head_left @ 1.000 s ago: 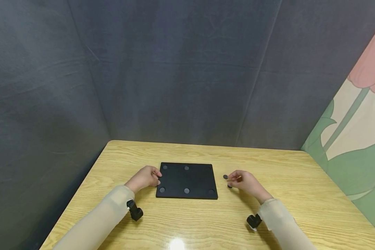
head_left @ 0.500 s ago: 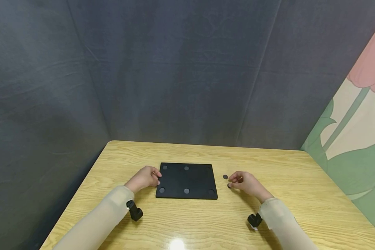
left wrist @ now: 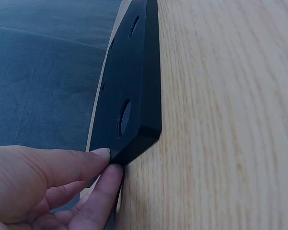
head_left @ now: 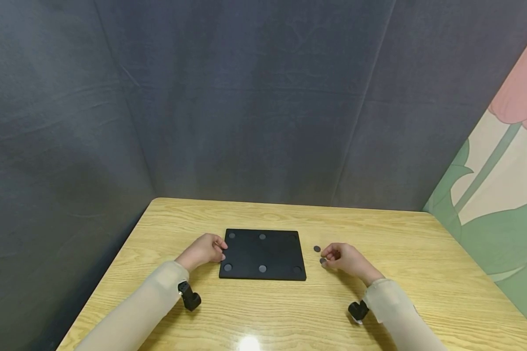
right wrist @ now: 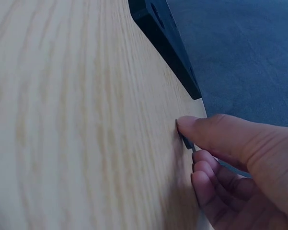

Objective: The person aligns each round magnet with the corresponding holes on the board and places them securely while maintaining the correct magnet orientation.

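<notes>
A flat black rectangular board (head_left: 263, 251) lies on the table, with round recesses along its far and near edges. Several recesses show grey faces, while the two at its right end look darker. My left hand (head_left: 205, 251) holds the board's left edge, thumb on top and index finger against the side in the left wrist view. To the board's right, my right hand (head_left: 344, 258) has its thumb on a small dark disc (right wrist: 185, 139), the curled fingertips close at its other side. A second disc (head_left: 317, 248) lies just beyond, near the right fingertips.
The wood-grain table (head_left: 272, 312) runs back to a dark cloth hanging (head_left: 254, 107) along its far side. More cloth hangs at the left. A wall with a flower pattern (head_left: 500, 209) stands to the right. Each wrist carries a small black camera (head_left: 189, 295).
My right fingers have drawn slightly nearer and closed in on the nearer disc, which shows more of its grey face. The left hand and the board have stayed put.
</notes>
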A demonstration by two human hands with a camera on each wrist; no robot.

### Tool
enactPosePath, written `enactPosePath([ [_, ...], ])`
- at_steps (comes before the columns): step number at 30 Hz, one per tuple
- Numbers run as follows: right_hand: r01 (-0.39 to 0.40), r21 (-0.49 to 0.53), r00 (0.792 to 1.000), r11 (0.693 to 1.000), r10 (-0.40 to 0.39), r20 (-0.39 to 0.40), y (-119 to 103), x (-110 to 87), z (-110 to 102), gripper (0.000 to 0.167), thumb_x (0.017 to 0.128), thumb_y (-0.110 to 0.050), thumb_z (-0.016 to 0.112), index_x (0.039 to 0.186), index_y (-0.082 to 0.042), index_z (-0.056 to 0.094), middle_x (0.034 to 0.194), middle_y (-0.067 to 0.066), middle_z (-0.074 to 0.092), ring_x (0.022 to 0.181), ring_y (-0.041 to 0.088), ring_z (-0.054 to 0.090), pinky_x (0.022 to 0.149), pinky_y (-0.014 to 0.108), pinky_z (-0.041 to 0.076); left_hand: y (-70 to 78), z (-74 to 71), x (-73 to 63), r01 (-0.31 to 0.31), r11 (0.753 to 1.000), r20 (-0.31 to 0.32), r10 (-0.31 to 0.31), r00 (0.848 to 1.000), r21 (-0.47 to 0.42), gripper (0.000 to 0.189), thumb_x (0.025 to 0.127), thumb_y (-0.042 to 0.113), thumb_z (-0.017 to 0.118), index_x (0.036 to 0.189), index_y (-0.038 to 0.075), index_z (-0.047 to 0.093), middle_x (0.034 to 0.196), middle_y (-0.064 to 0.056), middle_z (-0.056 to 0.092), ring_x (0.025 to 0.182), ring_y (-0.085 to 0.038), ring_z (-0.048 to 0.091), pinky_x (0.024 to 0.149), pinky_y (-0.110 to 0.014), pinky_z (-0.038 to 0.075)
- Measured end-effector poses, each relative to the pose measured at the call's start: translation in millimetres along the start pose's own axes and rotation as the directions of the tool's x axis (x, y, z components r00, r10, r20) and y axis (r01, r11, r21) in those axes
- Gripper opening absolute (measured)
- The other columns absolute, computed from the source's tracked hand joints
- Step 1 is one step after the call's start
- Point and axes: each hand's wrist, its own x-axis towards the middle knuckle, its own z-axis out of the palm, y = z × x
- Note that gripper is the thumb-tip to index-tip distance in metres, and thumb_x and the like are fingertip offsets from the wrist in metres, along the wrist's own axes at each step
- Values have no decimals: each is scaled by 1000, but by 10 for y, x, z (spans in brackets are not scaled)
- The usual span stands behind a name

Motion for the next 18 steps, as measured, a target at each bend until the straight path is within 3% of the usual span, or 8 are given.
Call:
enactPosePath([
  [18,-18,17,999,1000,18,27,22,20,2,15,83,-3,73,96,-1,65,84,4,60,79,16,52,65,21,45,5,8,1,16,1000,-8,-16,1000,0,23,79,-3,73,101,3,66,85,-8,60,73,-18,55,65,-27,46],
])
